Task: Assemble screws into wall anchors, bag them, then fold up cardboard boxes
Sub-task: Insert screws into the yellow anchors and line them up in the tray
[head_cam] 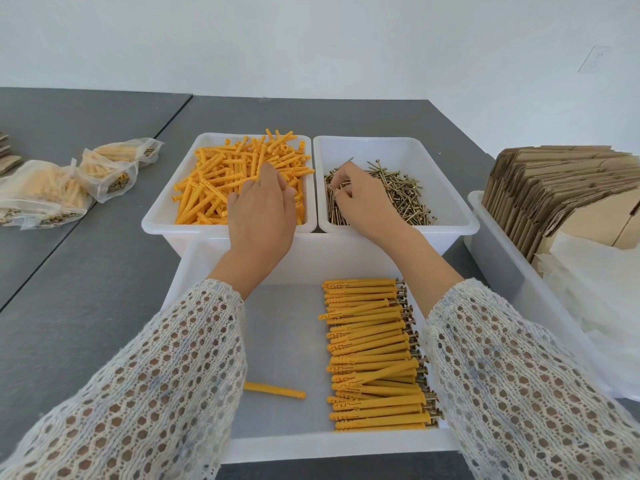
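A white bin at the back left holds loose orange wall anchors. My left hand reaches into it, fingers curled among the anchors; whether it grips one is hidden. Beside it, a second white bin holds brass screws. My right hand pinches a screw at the pile's left edge. In front, a larger white bin holds a neat row of anchors with screws in them and one single anchor.
Several clear bags of assembled anchors lie on the grey table at the left. At the right, a long white bin holds flat cardboard boxes and clear plastic bags. A white wall stands behind.
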`<control>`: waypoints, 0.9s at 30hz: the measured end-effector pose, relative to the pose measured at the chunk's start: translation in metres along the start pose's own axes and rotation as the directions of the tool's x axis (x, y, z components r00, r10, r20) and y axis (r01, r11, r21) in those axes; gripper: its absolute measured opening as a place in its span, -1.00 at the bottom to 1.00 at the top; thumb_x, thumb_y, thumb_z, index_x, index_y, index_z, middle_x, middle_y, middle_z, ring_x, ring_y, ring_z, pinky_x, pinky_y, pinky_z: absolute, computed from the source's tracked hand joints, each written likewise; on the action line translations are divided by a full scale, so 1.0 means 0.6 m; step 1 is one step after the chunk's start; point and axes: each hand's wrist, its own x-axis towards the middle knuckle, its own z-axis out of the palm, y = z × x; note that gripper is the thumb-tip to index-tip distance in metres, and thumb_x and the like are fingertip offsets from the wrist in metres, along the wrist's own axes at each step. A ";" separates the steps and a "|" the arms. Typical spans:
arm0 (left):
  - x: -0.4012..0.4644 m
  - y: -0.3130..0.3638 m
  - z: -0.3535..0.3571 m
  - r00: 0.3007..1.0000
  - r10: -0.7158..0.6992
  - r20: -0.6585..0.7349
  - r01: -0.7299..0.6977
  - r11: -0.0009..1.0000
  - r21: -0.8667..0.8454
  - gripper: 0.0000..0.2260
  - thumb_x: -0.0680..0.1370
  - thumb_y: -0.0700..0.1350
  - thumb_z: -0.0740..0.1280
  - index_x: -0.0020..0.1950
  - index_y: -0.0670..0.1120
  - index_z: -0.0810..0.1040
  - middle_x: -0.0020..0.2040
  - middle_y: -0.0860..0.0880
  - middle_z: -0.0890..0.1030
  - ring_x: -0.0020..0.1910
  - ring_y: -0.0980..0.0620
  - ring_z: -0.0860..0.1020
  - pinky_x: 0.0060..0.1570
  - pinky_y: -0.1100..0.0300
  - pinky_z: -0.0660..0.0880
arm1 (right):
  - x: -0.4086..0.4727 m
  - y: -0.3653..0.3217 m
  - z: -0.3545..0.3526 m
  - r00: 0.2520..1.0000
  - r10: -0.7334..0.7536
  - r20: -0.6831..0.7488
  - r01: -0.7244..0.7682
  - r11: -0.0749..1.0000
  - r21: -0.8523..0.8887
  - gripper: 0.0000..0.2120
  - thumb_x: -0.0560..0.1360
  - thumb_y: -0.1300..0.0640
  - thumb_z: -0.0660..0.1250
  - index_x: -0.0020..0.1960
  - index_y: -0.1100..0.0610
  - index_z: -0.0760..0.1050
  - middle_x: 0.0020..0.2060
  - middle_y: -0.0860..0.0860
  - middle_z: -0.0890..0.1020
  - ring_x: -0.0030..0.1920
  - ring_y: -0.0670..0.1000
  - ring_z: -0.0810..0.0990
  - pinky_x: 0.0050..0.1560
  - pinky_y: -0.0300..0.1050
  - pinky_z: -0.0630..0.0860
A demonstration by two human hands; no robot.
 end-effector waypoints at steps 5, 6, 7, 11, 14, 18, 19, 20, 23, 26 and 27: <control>0.003 -0.005 0.003 0.998 -0.035 0.058 0.035 0.999 0.011 -0.92 0.65 -0.07 0.19 0.03 -0.06 0.39 -0.23 0.00 0.55 -0.16 -0.09 0.50 -0.04 0.03 0.27 | 0.000 -0.003 -0.001 0.999 0.040 -0.006 -0.039 0.998 0.056 -0.84 0.52 0.29 0.21 -0.03 0.11 0.54 -0.46 -0.03 0.53 -0.47 -0.15 0.44 -0.28 -0.21 0.42; 0.004 -0.005 0.004 0.997 -0.038 0.063 0.037 0.999 0.016 -0.92 0.65 -0.06 0.20 0.03 -0.06 0.40 -0.23 0.00 0.55 -0.16 -0.09 0.50 -0.04 0.03 0.25 | 0.000 -0.003 -0.002 0.998 0.064 -0.004 -0.063 0.995 0.079 -0.84 0.53 0.29 0.21 -0.02 0.11 0.54 -0.43 0.00 0.58 -0.49 -0.17 0.46 -0.28 -0.23 0.42; 0.004 -0.006 0.004 0.997 -0.041 0.067 0.040 0.999 0.019 -0.92 0.64 -0.06 0.20 0.03 -0.06 0.40 -0.23 0.00 0.55 -0.16 -0.09 0.50 -0.04 0.03 0.25 | 0.000 -0.003 -0.003 0.996 0.084 -0.001 -0.083 0.992 0.099 -0.84 0.54 0.29 0.22 -0.02 0.11 0.54 -0.41 0.03 0.61 -0.52 -0.21 0.47 -0.29 -0.24 0.43; 0.005 -0.005 0.003 0.995 -0.041 0.092 0.043 0.999 -0.017 -0.91 0.64 -0.05 0.23 -0.01 -0.03 0.37 -0.28 0.05 0.49 -0.20 -0.10 0.52 -0.08 0.00 0.40 | -0.001 -0.014 -0.010 0.991 0.132 0.035 -0.137 0.964 0.227 -0.85 0.55 0.30 0.25 -0.01 0.19 0.59 -0.36 0.09 0.67 -0.55 -0.15 0.49 -0.40 -0.28 0.46; 0.005 -0.005 0.003 0.994 -0.055 0.093 0.058 0.998 -0.030 -0.92 0.63 -0.05 0.23 0.01 -0.04 0.40 -0.25 0.02 0.54 -0.17 -0.10 0.53 0.03 -0.03 0.38 | 0.000 -0.025 -0.015 0.980 0.164 0.109 -0.196 0.868 0.456 -0.85 0.57 0.28 0.27 -0.02 0.18 0.62 -0.42 0.00 0.63 -0.58 -0.08 0.46 -0.52 -0.29 0.38; 0.006 -0.003 0.004 0.994 -0.104 0.039 0.106 0.993 -0.055 -0.91 0.65 -0.06 0.19 0.02 -0.06 0.40 -0.23 -0.01 0.55 -0.16 -0.09 0.51 0.08 0.01 0.22 | 0.003 -0.026 -0.021 0.958 0.177 0.224 -0.276 0.780 0.562 -0.84 0.58 0.23 0.29 -0.05 0.14 0.65 -0.55 -0.04 0.47 -0.56 -0.06 0.34 -0.53 -0.28 0.32; 0.006 -0.002 0.003 0.993 -0.117 0.025 0.118 0.991 -0.065 -0.91 0.66 -0.07 0.18 0.04 -0.07 0.40 -0.22 -0.01 0.56 -0.15 -0.09 0.52 0.08 0.01 0.23 | 0.004 -0.025 -0.022 0.952 0.168 0.254 -0.287 0.776 0.562 -0.84 0.58 0.22 0.29 -0.04 0.14 0.65 -0.55 -0.04 0.44 -0.55 -0.06 0.32 -0.53 -0.28 0.30; 0.007 -0.002 0.003 0.991 -0.131 0.015 0.132 0.988 -0.081 -0.91 0.67 -0.08 0.17 0.05 -0.08 0.39 -0.20 -0.02 0.57 -0.14 -0.09 0.53 0.09 0.00 0.24 | 0.004 -0.024 -0.022 0.946 0.153 0.284 -0.294 0.773 0.562 -0.84 0.58 0.21 0.29 -0.02 0.14 0.65 -0.55 -0.05 0.43 -0.54 -0.07 0.31 -0.52 -0.28 0.29; 0.009 -0.003 -0.001 0.988 -0.154 0.024 0.156 0.978 -0.141 -0.92 0.68 -0.10 0.16 0.07 -0.09 0.38 -0.15 -0.02 0.57 -0.12 -0.10 0.54 0.13 -0.03 0.28 | 0.004 -0.025 -0.023 0.929 0.095 0.359 -0.291 0.786 0.545 -0.83 0.59 0.18 0.28 -0.01 0.13 0.66 -0.54 -0.05 0.42 -0.51 -0.07 0.30 -0.51 -0.29 0.28; 0.009 -0.003 -0.002 0.995 -0.087 0.048 0.093 0.986 -0.139 -0.93 0.68 -0.10 0.18 0.02 -0.07 0.35 -0.18 0.01 0.54 -0.15 -0.10 0.53 0.09 -0.06 0.35 | 0.001 -0.027 -0.023 0.918 0.056 0.392 -0.276 0.802 0.529 -0.83 0.59 0.17 0.28 0.00 0.12 0.66 -0.52 -0.04 0.44 -0.49 -0.07 0.33 -0.49 -0.28 0.32; 0.009 -0.003 -0.003 0.997 -0.047 0.054 0.054 0.991 -0.125 -0.92 0.68 -0.10 0.18 0.02 -0.07 0.36 -0.20 0.02 0.52 -0.16 -0.10 0.53 0.03 -0.05 0.38 | 0.001 -0.027 -0.024 0.916 0.048 0.397 -0.274 0.799 0.535 -0.83 0.60 0.17 0.27 0.00 0.13 0.66 -0.52 -0.04 0.44 -0.49 -0.07 0.34 -0.48 -0.28 0.32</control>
